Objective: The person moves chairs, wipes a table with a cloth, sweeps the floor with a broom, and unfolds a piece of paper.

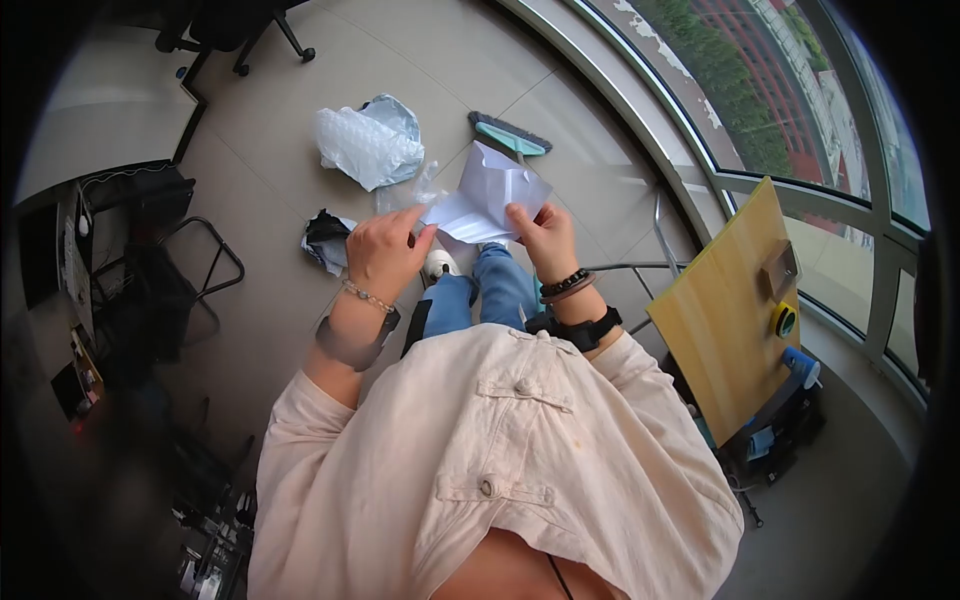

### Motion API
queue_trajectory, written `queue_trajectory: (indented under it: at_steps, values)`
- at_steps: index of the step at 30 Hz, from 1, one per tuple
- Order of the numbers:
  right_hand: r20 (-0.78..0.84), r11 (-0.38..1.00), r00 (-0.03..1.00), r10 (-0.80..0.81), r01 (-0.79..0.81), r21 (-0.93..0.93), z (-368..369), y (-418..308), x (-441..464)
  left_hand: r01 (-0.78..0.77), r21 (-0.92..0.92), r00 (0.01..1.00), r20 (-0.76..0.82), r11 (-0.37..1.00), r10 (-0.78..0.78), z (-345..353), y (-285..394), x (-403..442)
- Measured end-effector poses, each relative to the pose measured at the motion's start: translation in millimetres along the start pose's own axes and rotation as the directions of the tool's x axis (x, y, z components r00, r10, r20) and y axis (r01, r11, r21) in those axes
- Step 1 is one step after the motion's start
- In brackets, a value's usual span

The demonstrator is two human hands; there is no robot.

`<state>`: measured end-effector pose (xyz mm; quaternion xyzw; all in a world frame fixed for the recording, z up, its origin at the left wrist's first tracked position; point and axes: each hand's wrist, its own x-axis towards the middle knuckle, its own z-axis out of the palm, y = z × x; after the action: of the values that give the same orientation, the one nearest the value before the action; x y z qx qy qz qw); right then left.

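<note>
Between my hands, over my feet, is a creased white sheet of paper point(492, 190) with fold lines and a raised, bent upper part. My right hand point(547, 240) pinches its right side, the thumb lying on top of the sheet. At the lower left corner of the paper, my left hand point(385, 248) has its thumb and fingers closed on the edge. Some of the fingers are hidden behind the paper and the hands.
On the tiled floor ahead lie bubble wrap point(365, 145), clear plastic point(415, 188), a black and silver crumpled bag point(327, 240) and a teal broom point(510, 135). A wooden table point(715, 310) stands right, with a tape roll point(784, 320) and blue cup point(800, 366). Black chairs stand left.
</note>
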<state>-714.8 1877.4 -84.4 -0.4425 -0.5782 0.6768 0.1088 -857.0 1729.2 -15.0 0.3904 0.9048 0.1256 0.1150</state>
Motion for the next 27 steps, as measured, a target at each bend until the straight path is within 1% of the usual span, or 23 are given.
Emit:
queue_trajectory:
  at_steps: [1, 2, 3, 4, 5, 6, 7, 8, 10, 11, 12, 13, 14, 15, 17, 18, 19, 20, 22, 23, 24, 26, 27]
  values:
    - [-0.075, 0.981, 0.985, -0.157, 0.147, -0.125, 2.9, 3.1, 3.2, -0.075, -0.187, 0.995, 0.046, 0.979, 0.086, -1.2, 9.6, -1.8]
    - [-0.078, 0.981, 0.984, -0.161, 0.151, -0.122, 2.9, 4.7, 3.2, -0.134, -0.369, 0.981, 0.079, 0.920, 0.175, -3.8, 20.0, -4.8]
    - [-0.062, 0.980, 0.981, -0.184, 0.179, -0.083, 5.7, -9.0, 0.9, -0.171, -0.321, 0.965, 0.136, 0.931, 0.224, -19.9, 35.6, -3.3]
    - [-0.047, 0.978, 0.977, -0.208, 0.206, -0.041, 6.8, -16.6, -0.5, -0.177, -0.315, 0.964, 0.134, 0.933, 0.228, -18.3, 39.8, -2.9]
    - [-0.043, 0.980, 0.981, -0.191, 0.188, -0.063, 3.0, -0.1, 7.8, -0.180, -0.269, 0.965, 0.140, 0.946, 0.223, -14.8, 42.2, -3.5]
    - [-0.047, 0.980, 0.980, -0.193, 0.190, -0.055, 1.6, -1.8, 5.9, -0.184, -0.222, 0.965, 0.145, 0.958, 0.219, -13.8, 44.2, -4.1]
    - [-0.037, 0.977, 0.977, -0.212, 0.210, -0.041, 0.7, -5.9, 5.7, -0.177, -0.191, 0.960, 0.184, 0.966, 0.212, -15.5, 45.2, -3.2]
    - [-0.028, 0.973, 0.973, -0.230, 0.229, -0.027, -0.5, -10.2, 5.1, -0.184, -0.185, 0.959, 0.182, 0.965, 0.218, -16.1, 46.2, -3.1]
    - [-0.025, 0.966, 0.965, -0.260, 0.259, -0.019, -1.1, -22.8, 0.6, -0.161, -0.285, 0.953, 0.203, 0.945, 0.224, -14.4, 47.7, -5.2]
    - [-0.016, 0.958, 0.958, -0.287, 0.286, -0.016, -1.6, -29.1, -1.2, -0.166, -0.282, 0.953, 0.202, 0.945, 0.227, -12.9, 47.7, -5.0]
    - [-0.019, 0.958, 0.957, -0.288, 0.288, -0.012, -3.0, -33.8, -3.7, -0.143, -0.292, 0.961, 0.189, 0.946, 0.203, -11.6, 47.3, -5.2]
    - [0.016, 0.947, 0.947, -0.320, 0.320, -0.019, -4.1, -38.0, -5.2, -0.120, -0.301, 0.968, 0.176, 0.946, 0.179, -11.4, 47.5, -4.5]
    - [0.052, 0.935, 0.935, -0.351, 0.353, -0.024, -4.5, -40.2, -6.1, -0.124, -0.295, 0.968, 0.176, 0.947, 0.181, -12.9, 48.5, -3.9]
    - [0.050, 0.935, 0.934, -0.353, 0.355, -0.019, -7.2, -40.4, -5.6, -0.134, -0.256, 0.974, 0.143, 0.957, 0.175, -14.6, 50.0, -3.4]
    - [0.186, 0.976, 0.969, -0.165, 0.187, -0.109, -15.2, -41.4, -2.7, -0.146, -0.212, 0.980, 0.105, 0.966, 0.171, -17.2, 50.2, -2.4]
    - [0.186, 0.976, 0.968, -0.171, 0.192, -0.106, -16.8, -46.7, -4.1, -0.118, -0.253, 0.987, 0.074, 0.960, 0.140, -18.0, 49.0, -1.6]
    - [0.186, 0.958, 0.961, -0.203, 0.234, -0.164, -18.6, -54.9, -8.5, -0.088, -0.295, 0.993, 0.046, 0.951, 0.107, -18.5, 47.8, -1.8]
    - [0.189, 0.936, 0.954, -0.234, 0.273, -0.221, -20.0, -60.2, -12.1, -0.089, -0.293, 0.993, 0.044, 0.952, 0.106, -18.3, 46.6, -1.9]
    - [0.216, 0.928, 0.946, -0.240, 0.289, -0.235, -22.6, -62.3, -15.6, -0.066, -0.349, 0.998, -0.041, 0.935, 0.055, -16.9, 43.9, -2.7]
    - [0.243, 0.920, 0.939, -0.243, 0.303, -0.250, -23.1, -62.7, -17.1, -0.063, -0.348, 0.998, -0.043, 0.935, 0.052, -15.6, 42.6, -3.0]
    - [0.247, 0.919, 0.938, -0.244, 0.305, -0.251, -21.7, -61.9, -18.5, -0.062, -0.385, 0.998, -0.054, 0.921, 0.045, -14.0, 41.0, -3.1]
    - [0.215, 0.861, 0.872, -0.439, 0.477, -0.177, -18.3, -59.6, -20.4, -0.061, -0.421, 0.997, -0.068, 0.905, 0.035, -10.9, 37.5, -4.0]
    - [0.217, 0.860, 0.871, -0.440, 0.479, -0.177, -18.6, -61.4, -21.0, -0.078, -0.463, 0.995, -0.090, 0.883, 0.041, -9.3, 35.4, -4.3]
